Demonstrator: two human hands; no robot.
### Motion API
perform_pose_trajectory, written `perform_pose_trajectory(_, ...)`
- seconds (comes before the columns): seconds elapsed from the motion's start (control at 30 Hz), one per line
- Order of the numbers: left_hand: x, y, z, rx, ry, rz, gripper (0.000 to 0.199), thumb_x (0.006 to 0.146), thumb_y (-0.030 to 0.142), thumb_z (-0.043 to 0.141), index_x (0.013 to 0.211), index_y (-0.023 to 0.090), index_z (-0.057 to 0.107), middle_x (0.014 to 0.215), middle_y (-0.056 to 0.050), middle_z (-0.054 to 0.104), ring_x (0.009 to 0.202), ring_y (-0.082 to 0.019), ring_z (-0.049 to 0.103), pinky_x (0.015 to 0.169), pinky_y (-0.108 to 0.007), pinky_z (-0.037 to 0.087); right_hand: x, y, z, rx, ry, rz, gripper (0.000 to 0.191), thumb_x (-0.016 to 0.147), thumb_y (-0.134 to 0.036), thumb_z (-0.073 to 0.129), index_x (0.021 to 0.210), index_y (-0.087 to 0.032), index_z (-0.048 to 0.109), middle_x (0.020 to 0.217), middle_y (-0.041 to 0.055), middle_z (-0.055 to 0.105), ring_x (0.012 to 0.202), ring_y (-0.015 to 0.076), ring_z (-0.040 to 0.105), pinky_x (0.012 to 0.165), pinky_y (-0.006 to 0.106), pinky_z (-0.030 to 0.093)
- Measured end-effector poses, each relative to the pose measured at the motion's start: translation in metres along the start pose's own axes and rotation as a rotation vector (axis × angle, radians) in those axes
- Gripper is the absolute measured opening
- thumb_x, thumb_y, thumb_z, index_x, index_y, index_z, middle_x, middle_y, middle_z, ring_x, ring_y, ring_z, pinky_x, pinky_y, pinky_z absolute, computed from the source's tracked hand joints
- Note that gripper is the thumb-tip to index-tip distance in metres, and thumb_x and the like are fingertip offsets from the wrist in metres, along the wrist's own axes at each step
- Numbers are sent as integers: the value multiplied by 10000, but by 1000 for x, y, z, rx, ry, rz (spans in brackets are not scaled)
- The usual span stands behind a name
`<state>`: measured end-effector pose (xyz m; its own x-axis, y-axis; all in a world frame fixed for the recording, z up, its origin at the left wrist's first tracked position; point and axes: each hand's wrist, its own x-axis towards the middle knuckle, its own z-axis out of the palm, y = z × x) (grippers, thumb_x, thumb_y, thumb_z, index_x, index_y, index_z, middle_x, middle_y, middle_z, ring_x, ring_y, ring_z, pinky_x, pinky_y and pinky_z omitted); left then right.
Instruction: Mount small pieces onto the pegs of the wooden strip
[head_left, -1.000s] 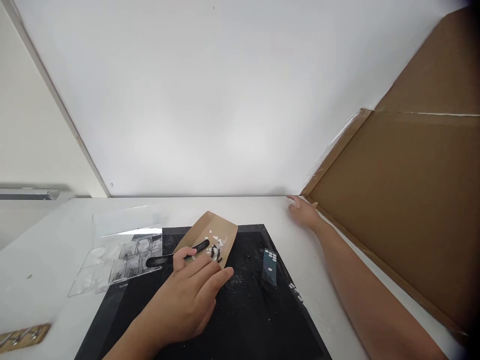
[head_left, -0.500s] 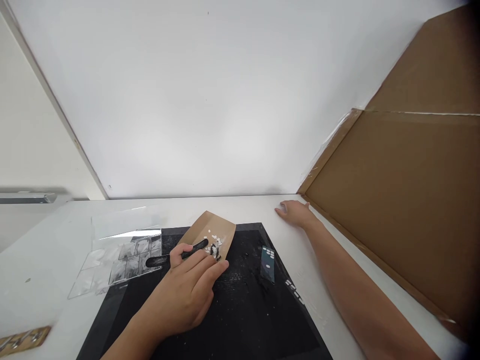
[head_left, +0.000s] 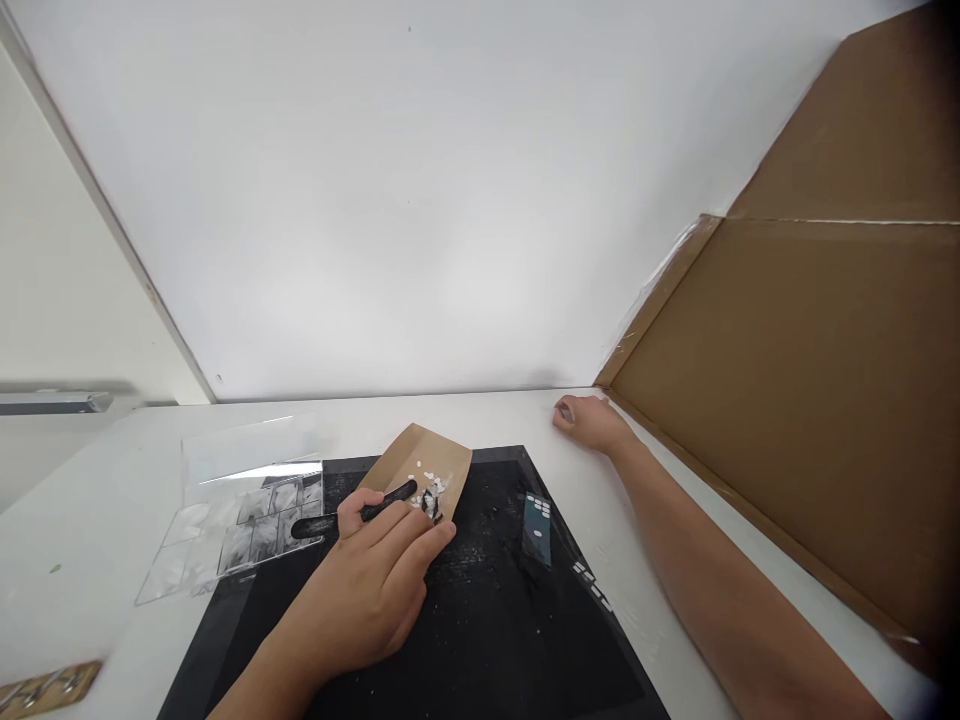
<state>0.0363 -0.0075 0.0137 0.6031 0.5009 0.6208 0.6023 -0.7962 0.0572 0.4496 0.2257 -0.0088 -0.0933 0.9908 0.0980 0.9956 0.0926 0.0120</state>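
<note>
My left hand (head_left: 382, 580) is closed around a black flat stick with rounded ends (head_left: 315, 526). Its fingertips lie at the near edge of a folded brown paper tray (head_left: 397, 455), where small white bits and dark scraps (head_left: 431, 497) are gathered. At the back right, my right hand (head_left: 592, 423) rests on the white table with thumb and forefinger curled together. Whatever may be between those fingers is too small or hidden to make out. Beneath the tray and left hand lies a black mat (head_left: 480, 640).
Left of the mat stands a clear compartment box (head_left: 180, 550), lid raised, with small bags inside. A dark card with white oval stickers (head_left: 537, 530) lies on the mat's right side, near small white pieces (head_left: 592, 588). Cardboard panels (head_left: 810, 400) border the right.
My right hand's thumb and forefinger have drawn together from a more spread pose. The left hand, the stick and the paper tray have hardly moved.
</note>
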Motion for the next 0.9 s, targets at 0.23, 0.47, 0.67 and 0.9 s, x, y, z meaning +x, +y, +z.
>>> perform_pose_trajectory(0.23,0,1,-2,18,8,-9,460,904,-13,487,1322,153,582,1074,-90,737,992,-237,669,1064,-511,266,-2,12,-15,128,170,-76,249,1034,-321,516,1033,-185,725,1109,81,775,1048,256,702,1210,545,330)
perform_pose_trajectory(0.47,-1,0,-1,2,-6,-31,473,902,-16,483,1332,162,568,1106,-96,735,1032,-242,670,1082,-515,238,-11,9,-40,346,254,-55,367,1025,-390,454,1128,-186,742,1204,128,771,1106,296,690,999,407,507)
perform_pose_trajectory(0.67,-1,-1,-2,19,-11,-29,442,921,0,490,1329,158,563,1109,-108,721,1012,-254,666,1063,-519,263,-7,-15,-40,589,61,-96,381,1007,-481,546,1116,-194,772,1052,89,811,858,211,736,758,305,543)
perform_pose_trajectory(0.9,-1,-2,-3,25,-13,-21,439,930,-14,468,1331,147,548,1103,-114,711,1006,-252,658,1059,-532,260,-8,-27,-23,813,-93,-127,391,917,-479,719,1071,-122,768,942,115,812,727,171,717,773,325,567)
